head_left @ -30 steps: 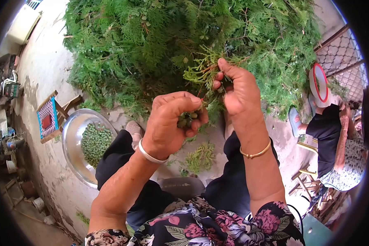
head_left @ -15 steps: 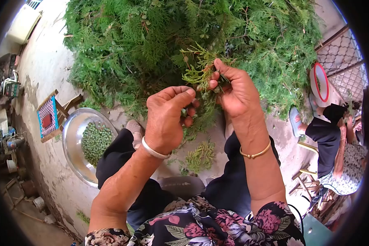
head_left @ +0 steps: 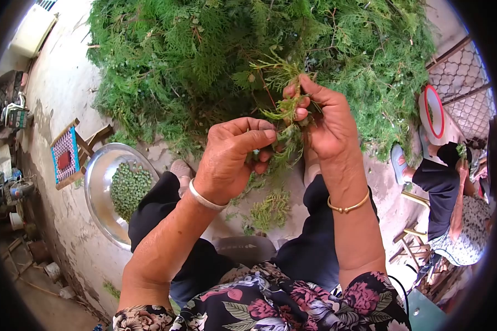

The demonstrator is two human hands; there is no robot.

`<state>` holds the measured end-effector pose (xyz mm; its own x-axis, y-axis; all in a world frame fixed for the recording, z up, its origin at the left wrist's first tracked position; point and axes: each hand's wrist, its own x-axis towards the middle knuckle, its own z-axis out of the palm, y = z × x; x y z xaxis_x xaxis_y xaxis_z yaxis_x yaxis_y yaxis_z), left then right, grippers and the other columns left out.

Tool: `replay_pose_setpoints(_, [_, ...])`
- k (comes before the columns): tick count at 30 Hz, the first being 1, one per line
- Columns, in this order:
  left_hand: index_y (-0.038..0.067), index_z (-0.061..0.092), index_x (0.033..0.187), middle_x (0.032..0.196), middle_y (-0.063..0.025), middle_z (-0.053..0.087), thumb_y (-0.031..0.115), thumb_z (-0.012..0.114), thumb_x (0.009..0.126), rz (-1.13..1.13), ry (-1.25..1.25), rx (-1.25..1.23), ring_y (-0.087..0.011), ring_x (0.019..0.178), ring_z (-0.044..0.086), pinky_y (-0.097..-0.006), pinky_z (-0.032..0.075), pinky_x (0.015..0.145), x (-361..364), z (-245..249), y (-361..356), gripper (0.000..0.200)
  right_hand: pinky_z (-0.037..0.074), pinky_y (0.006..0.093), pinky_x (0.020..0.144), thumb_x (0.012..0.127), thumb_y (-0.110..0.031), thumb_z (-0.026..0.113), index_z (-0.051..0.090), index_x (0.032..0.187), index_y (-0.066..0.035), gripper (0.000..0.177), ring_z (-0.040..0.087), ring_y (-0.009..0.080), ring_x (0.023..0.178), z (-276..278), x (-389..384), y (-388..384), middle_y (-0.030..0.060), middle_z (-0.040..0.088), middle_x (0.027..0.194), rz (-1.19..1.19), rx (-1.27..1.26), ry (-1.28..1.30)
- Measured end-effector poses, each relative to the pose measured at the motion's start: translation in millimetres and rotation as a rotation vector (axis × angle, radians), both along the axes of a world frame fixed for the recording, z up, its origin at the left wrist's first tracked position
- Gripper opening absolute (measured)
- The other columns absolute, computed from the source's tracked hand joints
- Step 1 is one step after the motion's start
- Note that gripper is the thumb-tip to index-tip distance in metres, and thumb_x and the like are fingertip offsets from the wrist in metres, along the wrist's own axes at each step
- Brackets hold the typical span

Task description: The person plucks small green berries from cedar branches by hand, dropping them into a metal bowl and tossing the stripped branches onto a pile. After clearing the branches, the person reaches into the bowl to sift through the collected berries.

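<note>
My right hand (head_left: 330, 118) is closed around a feathery evergreen sprig (head_left: 284, 69), gripping it between thumb and fingers. Just to its left, my left hand (head_left: 232, 157) has its thumb pinched toward curled fingers, close against the sprig's lower part. Small bluish-green cones show between those fingers, mostly hidden. Beyond both hands rises a big pile of evergreen branches (head_left: 193, 60). On the left, a metal basin (head_left: 98, 190) holds many small green cones (head_left: 130, 190). Loose sprigs (head_left: 270, 211) lie on the ground between my feet.
A woven-seat stool (head_left: 65, 157) stands beyond the basin. At right, another person (head_left: 458, 215) sits holding a bit of greenery, near a red-rimmed container (head_left: 433, 113) and a wire mesh panel (head_left: 461, 83). Assorted items line the wall at far left.
Both hands have shifted slightly to the right, and the sprig has turned in my right hand. The other person's hand now shows a green sprig raised higher.
</note>
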<state>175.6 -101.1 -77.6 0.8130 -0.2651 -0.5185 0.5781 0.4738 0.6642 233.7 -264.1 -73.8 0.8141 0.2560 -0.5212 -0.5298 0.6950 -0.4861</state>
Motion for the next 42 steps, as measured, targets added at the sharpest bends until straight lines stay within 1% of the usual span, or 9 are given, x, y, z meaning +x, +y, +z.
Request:
replay_pose_setpoints(2, [0.004,0.059,0.090,0.078,-0.0046,0.058,0.010,0.062,0.082,0.024,0.041,-0.014,-0.0102,0.060,0.049,-0.0225,0.038,0.049,0.7,-2.2,1.1,0.010,0.044,0.0234,0.049,0.083,-0.012,0.066,0.057,0.086,0.000,0.016,0.050,0.0121,0.058,-5.7,4.3,-5.5,0.0066,0.057,0.073,0.003,0.129,-0.065])
replay_pose_setpoints(6, [0.005,0.058,0.094,0.079,-0.0054,0.057,0.011,0.062,0.084,0.126,0.109,-0.188,-0.0091,0.060,0.046,-0.0209,0.036,0.049,0.0,-8.6,5.9,0.012,0.044,0.0223,0.048,0.085,-0.012,0.063,0.056,0.087,0.001,0.015,0.050,0.0107,0.058,-4.9,6.9,-8.2,0.0091,0.060,0.077,0.008,0.116,-0.103])
replay_pose_setpoints(8, [0.005,0.058,0.095,0.079,-0.0057,0.056,0.012,0.061,0.085,0.155,0.118,-0.246,-0.0090,0.060,0.045,-0.0206,0.036,0.049,-0.4,-13.5,8.5,0.013,0.044,0.0186,0.046,0.091,-0.013,0.053,0.048,0.089,0.001,0.015,0.045,0.0124,0.066,-3.0,8.0,-10.2,0.0083,0.048,0.080,0.014,0.146,-0.142])
replay_pose_setpoints(11, [0.005,0.057,0.093,0.082,-0.0070,0.056,0.013,0.060,0.086,0.136,0.107,-0.264,-0.0090,0.061,0.044,-0.0208,0.036,0.049,-0.3,-16.7,14.0,0.012,0.045,0.0188,0.046,0.092,-0.013,0.052,0.048,0.089,0.001,0.015,0.046,0.0123,0.067,-2.5,11.6,-16.3,0.0079,0.048,0.080,-0.030,0.207,-0.133])
replay_pose_setpoints(18, [0.003,0.058,0.094,0.087,-0.0125,0.059,0.015,0.058,0.083,0.228,0.070,-0.335,-0.0142,0.064,0.051,-0.0217,0.038,0.049,6.1,-4.6,33.5,0.016,0.048,0.0236,0.051,0.091,-0.012,0.054,0.050,0.091,0.003,0.015,0.048,0.0132,0.064,-1.2,8.2,-14.6,0.0084,0.051,0.080,-0.082,0.123,-0.181])
replay_pose_setpoints(20, [0.002,0.059,0.098,0.090,-0.0135,0.060,0.013,0.056,0.083,0.145,-0.122,-0.155,-0.0146,0.066,0.054,-0.0220,0.039,0.047,4.8,11.1,31.9,0.019,0.049,0.0276,0.057,0.089,-0.011,0.057,0.053,0.092,0.003,0.015,0.052,0.0139,0.063,-1.2,3.8,-5.9,0.0107,0.057,0.081,-0.164,0.016,-0.164])
replay_pose_setpoints(23, [0.000,0.061,0.097,0.082,-0.0102,0.062,0.012,0.062,0.082,0.085,-0.117,-0.002,-0.0112,0.062,0.054,-0.0212,0.039,0.045,0.9,10.1,21.1,0.020,0.048,0.0336,0.060,0.084,-0.009,0.064,0.056,0.086,0.000,0.012,0.052,0.0197,0.066,1.1,1.5,5.7,0.0094,0.056,0.077,-0.151,0.033,-0.077])
replay_pose_setpoints(28, [-0.001,0.061,0.090,0.071,-0.0045,0.059,0.009,0.067,0.080,0.020,-0.095,0.214,-0.0075,0.056,0.050,-0.0194,0.036,0.044,-2.0,7.6,6.6,0.015,0.047,0.0333,0.061,0.084,-0.010,0.064,0.056,0.086,-0.001,0.012,0.052,0.0202,0.068,-2.6,-4.2,21.1,0.0089,0.055,0.078,-0.068,0.057,-0.062])
replay_pose_setpoints(42, [0.002,0.059,0.089,0.074,-0.0067,0.059,0.014,0.068,0.081,0.037,0.080,-0.242,-0.0093,0.059,0.050,-0.0213,0.036,0.044,-0.7,4.6,12.9,0.018,0.049,0.0259,0.054,0.086,-0.015,0.063,0.057,0.089,0.003,0.019,0.053,0.0160,0.060,-5.0,-7.3,23.0,0.0092,0.058,0.073,0.038,0.044,-0.045])
